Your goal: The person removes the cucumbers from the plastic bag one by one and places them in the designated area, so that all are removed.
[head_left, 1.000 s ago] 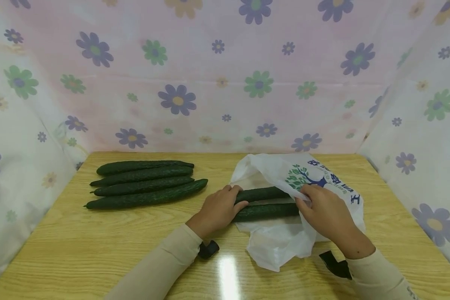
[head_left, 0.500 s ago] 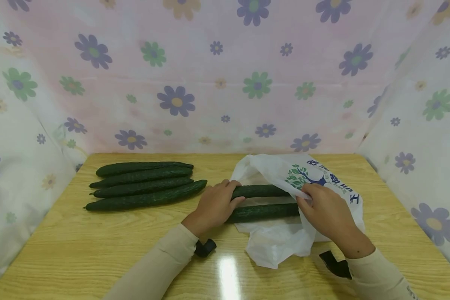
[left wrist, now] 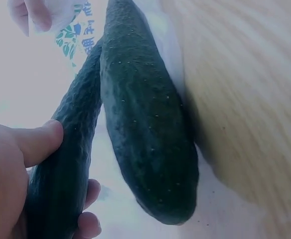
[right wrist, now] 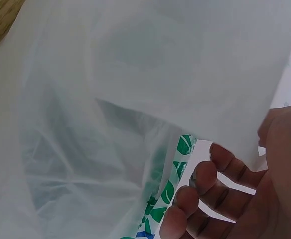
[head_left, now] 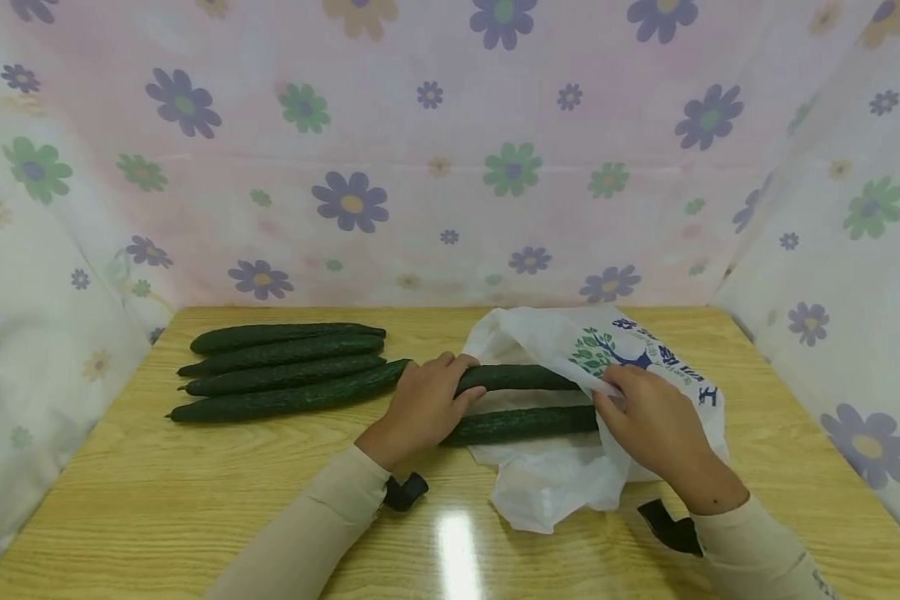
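Observation:
My left hand (head_left: 423, 406) grips the end of a dark green cucumber (head_left: 517, 377), whose far end runs into the mouth of a white plastic bag (head_left: 562, 492). In the left wrist view the thumb lies along one side of this cucumber and fingertips show on the other. A second cucumber (head_left: 525, 425) lies just in front of it, its right end hidden in the bag. My right hand (head_left: 652, 417) pinches the bag's upper edge between thumb and fingers and holds it raised; in the right wrist view the thin plastic (right wrist: 135, 59) fills much of the picture.
Several cucumbers (head_left: 277, 383) lie side by side at the back left of the wood-grain table (head_left: 195, 492). Flowered cloth (head_left: 450, 167) rises behind and at both sides. Black straps (head_left: 671, 527) show by the wrists.
My left hand has shifted left and slightly back with the cucumber in its grip, drawing it a little out of the bag. The right hand has stayed nearly still on the bag edge.

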Tool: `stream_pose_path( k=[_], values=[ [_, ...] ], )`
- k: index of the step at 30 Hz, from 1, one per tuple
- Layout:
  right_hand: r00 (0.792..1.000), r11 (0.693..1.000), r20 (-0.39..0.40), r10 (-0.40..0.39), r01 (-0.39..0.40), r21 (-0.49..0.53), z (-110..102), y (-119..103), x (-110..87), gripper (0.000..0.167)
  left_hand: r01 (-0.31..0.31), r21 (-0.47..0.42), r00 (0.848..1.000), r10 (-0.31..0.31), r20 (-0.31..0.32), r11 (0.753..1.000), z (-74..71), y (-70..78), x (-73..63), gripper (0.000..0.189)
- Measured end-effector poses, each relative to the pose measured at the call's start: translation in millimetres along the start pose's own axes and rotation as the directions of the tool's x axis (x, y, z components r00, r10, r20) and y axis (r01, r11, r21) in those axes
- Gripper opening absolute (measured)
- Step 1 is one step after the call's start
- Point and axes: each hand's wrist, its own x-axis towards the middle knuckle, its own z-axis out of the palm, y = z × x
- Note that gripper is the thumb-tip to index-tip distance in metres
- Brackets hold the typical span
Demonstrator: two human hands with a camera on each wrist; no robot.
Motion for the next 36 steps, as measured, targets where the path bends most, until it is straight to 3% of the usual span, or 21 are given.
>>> stream_pose_path(
  k=[6,16,36],
  values=[
    [1.0,1.0,-0.005,-0.009,0.009,0.004,-2.7,-0.8,0.4,0.015,0.003,0.003,1.0,-0.003,0.004,1.0,-4.3,-0.2,-1.8,0.043],
    [1.0,1.0,0.012,0.001,-0.002,0.016,-2.7,-2.6,1.0,0.013,0.019,0.03,0.999,-0.018,-0.03,0.999,-14.5,-16.3,-14.1,0.046],
    [1.0,1.0,-0.014,-0.003,0.003,0.016,-2.9,-0.4,-0.6,0.014,0.047,0.054,0.995,-0.042,-0.096,0.997,-49.7,-38.5,-55.5,0.046]
  ],
)
